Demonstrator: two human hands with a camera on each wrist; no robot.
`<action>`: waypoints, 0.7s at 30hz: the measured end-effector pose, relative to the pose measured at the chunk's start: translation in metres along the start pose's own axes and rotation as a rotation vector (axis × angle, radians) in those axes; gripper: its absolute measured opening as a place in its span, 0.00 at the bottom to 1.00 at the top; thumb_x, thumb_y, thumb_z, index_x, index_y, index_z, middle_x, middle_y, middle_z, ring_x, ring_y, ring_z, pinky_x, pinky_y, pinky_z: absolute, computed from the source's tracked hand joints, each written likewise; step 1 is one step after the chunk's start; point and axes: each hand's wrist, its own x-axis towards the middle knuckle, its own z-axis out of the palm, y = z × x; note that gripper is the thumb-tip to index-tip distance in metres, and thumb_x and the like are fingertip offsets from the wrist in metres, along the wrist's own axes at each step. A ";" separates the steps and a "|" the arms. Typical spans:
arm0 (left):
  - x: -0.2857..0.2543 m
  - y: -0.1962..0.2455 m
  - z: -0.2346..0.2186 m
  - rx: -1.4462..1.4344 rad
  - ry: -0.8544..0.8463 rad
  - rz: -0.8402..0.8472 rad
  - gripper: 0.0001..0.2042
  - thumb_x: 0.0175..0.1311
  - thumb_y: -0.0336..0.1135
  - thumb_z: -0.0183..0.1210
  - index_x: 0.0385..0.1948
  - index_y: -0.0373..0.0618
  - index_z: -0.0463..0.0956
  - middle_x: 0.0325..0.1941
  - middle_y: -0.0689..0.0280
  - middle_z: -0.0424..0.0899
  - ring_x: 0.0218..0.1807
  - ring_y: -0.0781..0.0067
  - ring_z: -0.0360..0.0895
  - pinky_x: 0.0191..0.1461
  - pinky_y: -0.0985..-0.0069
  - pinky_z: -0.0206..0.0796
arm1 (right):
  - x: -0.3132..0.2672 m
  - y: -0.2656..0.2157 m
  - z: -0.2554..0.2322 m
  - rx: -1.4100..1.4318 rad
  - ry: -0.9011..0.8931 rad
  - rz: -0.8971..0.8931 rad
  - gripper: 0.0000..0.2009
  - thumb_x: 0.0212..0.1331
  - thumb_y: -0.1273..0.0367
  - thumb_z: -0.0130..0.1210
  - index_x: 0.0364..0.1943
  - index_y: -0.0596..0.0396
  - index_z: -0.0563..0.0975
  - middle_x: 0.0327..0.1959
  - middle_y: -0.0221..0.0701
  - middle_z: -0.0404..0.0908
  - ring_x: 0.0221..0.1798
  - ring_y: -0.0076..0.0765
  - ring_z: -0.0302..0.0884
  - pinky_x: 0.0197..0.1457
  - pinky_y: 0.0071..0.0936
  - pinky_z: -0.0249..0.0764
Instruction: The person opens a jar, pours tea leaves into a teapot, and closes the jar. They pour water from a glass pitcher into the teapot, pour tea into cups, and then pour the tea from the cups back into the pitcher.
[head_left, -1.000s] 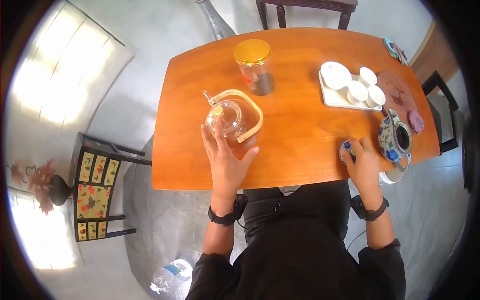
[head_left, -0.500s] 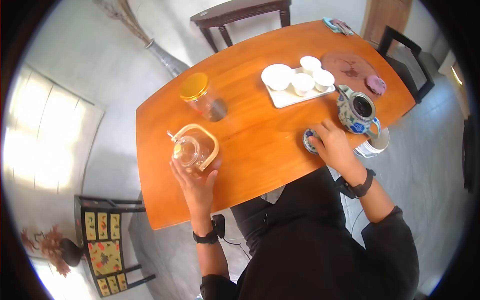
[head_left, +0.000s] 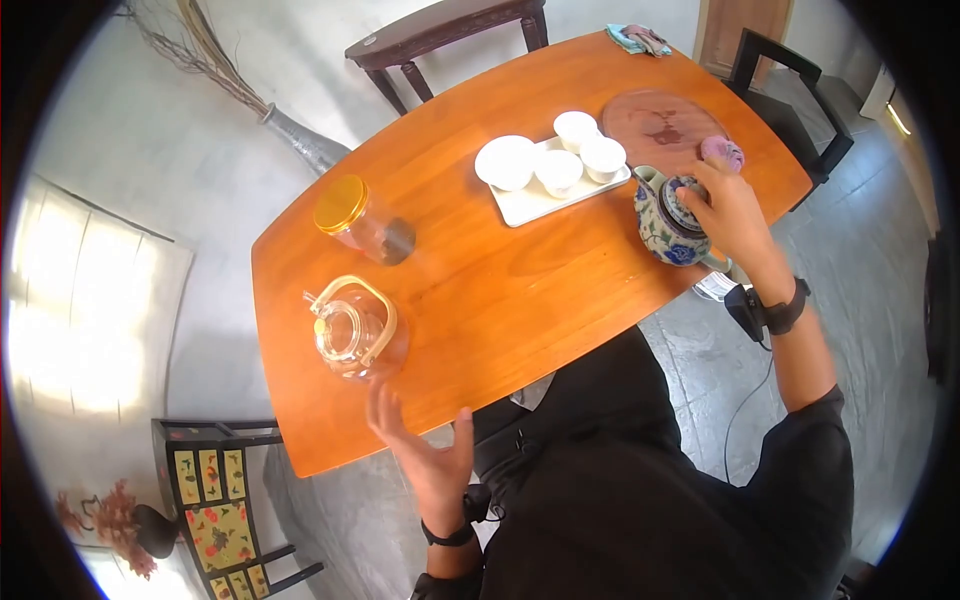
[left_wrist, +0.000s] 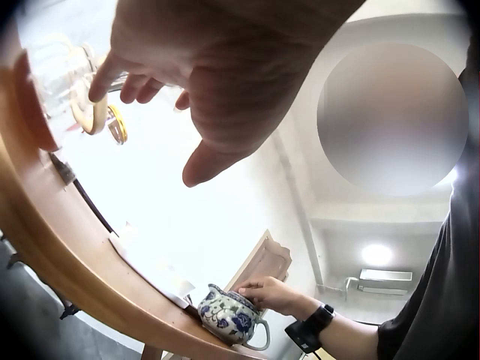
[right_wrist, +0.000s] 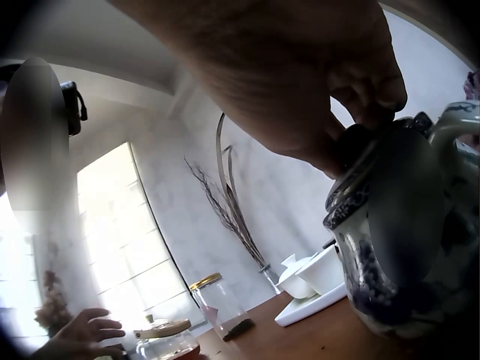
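Observation:
My right hand (head_left: pixel 738 218) pinches the knob of the blue-and-white lid (head_left: pixel 683 200), which sits at the mouth of the patterned teapot (head_left: pixel 668 232) on the table's right side. In the right wrist view, the fingers hold the dark knob above the teapot (right_wrist: pixel 397 247). My left hand (head_left: pixel 425 450) is at the table's front edge, fingers apart and holding nothing. Just beyond it stands a glass teapot (head_left: pixel 350 335) with a light curved handle; in the left wrist view a gap between hand (left_wrist: pixel 217 75) and glass pot cannot be judged.
A white tray (head_left: pixel 520 213) carries several white cups and a lidded bowl (head_left: pixel 507 163). At the back left stands a gold-lidded jar (head_left: pixel 365 225). A round reddish board (head_left: pixel 640 115), a pink cloth (head_left: pixel 722 153) and a folded cloth (head_left: pixel 638 40) lie toward the right.
The right hand has carried the lid from the tabletop to the patterned teapot's mouth. The left hand has drawn back from the glass teapot toward the body. The head view has turned.

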 end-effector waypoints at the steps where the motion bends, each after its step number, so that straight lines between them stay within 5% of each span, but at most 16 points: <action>1: -0.001 0.002 0.005 0.007 -0.001 -0.006 0.43 0.55 0.25 0.70 0.73 0.40 0.53 0.77 0.51 0.55 0.76 0.46 0.58 0.73 0.47 0.60 | 0.000 0.000 0.002 0.006 -0.006 -0.002 0.11 0.62 0.71 0.62 0.47 0.59 0.82 0.43 0.43 0.81 0.44 0.55 0.79 0.47 0.43 0.75; 7: -0.003 0.010 0.019 -0.004 -0.152 -0.048 0.38 0.54 0.24 0.69 0.69 0.38 0.60 0.73 0.48 0.61 0.74 0.46 0.62 0.72 0.53 0.61 | -0.001 0.001 0.002 0.003 -0.023 0.007 0.11 0.61 0.71 0.62 0.47 0.59 0.82 0.42 0.43 0.81 0.45 0.55 0.80 0.47 0.43 0.75; 9: -0.002 0.010 0.022 -0.017 -0.194 -0.059 0.36 0.54 0.25 0.71 0.66 0.37 0.63 0.72 0.43 0.61 0.72 0.38 0.63 0.73 0.51 0.59 | -0.001 0.002 0.002 -0.014 -0.046 -0.018 0.12 0.60 0.70 0.63 0.47 0.59 0.82 0.42 0.44 0.80 0.45 0.55 0.79 0.46 0.43 0.75; 15: -0.006 0.006 0.039 -0.016 -0.253 -0.012 0.32 0.56 0.25 0.69 0.64 0.38 0.66 0.70 0.46 0.65 0.70 0.41 0.66 0.72 0.54 0.61 | -0.002 -0.003 0.002 -0.095 -0.057 -0.032 0.12 0.60 0.69 0.64 0.45 0.59 0.82 0.42 0.43 0.79 0.45 0.56 0.79 0.48 0.42 0.76; 18: -0.010 -0.009 0.049 -0.024 -0.239 0.003 0.28 0.56 0.25 0.68 0.61 0.38 0.68 0.68 0.46 0.67 0.68 0.42 0.68 0.70 0.55 0.63 | 0.018 -0.002 -0.006 -0.226 0.029 -0.228 0.11 0.60 0.69 0.64 0.44 0.58 0.82 0.42 0.43 0.79 0.45 0.54 0.80 0.48 0.42 0.77; 21: -0.014 -0.029 0.060 -0.065 -0.142 0.045 0.23 0.57 0.24 0.67 0.56 0.38 0.72 0.65 0.48 0.71 0.64 0.45 0.71 0.67 0.56 0.67 | 0.052 -0.039 -0.006 -0.148 0.060 -0.228 0.10 0.60 0.68 0.64 0.44 0.57 0.82 0.41 0.42 0.79 0.46 0.52 0.80 0.48 0.42 0.77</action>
